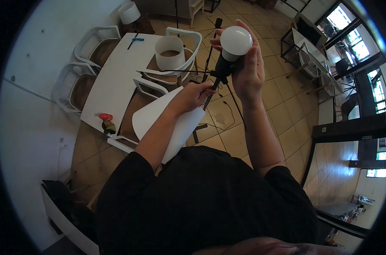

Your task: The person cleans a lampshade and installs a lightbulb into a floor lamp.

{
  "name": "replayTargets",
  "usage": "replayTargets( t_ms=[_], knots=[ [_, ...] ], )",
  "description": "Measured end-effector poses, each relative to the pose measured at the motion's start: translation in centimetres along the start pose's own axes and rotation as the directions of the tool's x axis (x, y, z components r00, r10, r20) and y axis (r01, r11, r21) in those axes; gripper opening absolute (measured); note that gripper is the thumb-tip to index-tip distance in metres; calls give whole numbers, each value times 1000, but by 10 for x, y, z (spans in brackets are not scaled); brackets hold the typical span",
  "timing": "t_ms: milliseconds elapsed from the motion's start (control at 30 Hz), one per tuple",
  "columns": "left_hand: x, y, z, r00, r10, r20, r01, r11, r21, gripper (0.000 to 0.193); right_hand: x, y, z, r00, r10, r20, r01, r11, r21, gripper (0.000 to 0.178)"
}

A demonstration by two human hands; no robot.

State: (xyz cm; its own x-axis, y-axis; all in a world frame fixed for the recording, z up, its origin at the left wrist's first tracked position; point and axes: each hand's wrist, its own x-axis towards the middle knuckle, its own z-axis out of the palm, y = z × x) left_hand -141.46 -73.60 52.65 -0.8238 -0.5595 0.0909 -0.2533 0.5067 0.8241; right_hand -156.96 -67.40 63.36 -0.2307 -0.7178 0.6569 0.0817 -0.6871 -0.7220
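Observation:
My right hand is raised and wraps around the black socket just below a round white light bulb, fingers touching the bulb's neck. My left hand grips the thin black pole of the lamp stand lower down. A white cone-shaped lampshade lies under my left forearm, partly hidden by it. Black stand legs and a cable spread over the tiled floor below the bulb.
A long white table stands to the left with white chairs around it. On it lie a blue-handled tool and a red object. Another white lampshade rests on a chair. A desk and chairs stand far right.

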Motion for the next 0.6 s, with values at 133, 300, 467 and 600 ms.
replayTargets(
  t_ms=[133,300,467,600],
  knots=[
    [-1,6,1,999,43,-30,-44,999,-19,14,0,3,-3,1000,11,-18,-11,999,31,71],
    [-1,3,1,997,68,-38,-69,997,-31,14,-2,8,-8,1000,21,-22,-19,996,92,71],
    [-1,1,1,997,74,-32,-75,996,-51,14,-2,13,-9,999,25,-35,-18,984,179,69],
    [-1,-2,2,998,63,-26,-64,996,-64,14,-2,12,-7,998,48,32,-52,988,147,79]
  ],
)
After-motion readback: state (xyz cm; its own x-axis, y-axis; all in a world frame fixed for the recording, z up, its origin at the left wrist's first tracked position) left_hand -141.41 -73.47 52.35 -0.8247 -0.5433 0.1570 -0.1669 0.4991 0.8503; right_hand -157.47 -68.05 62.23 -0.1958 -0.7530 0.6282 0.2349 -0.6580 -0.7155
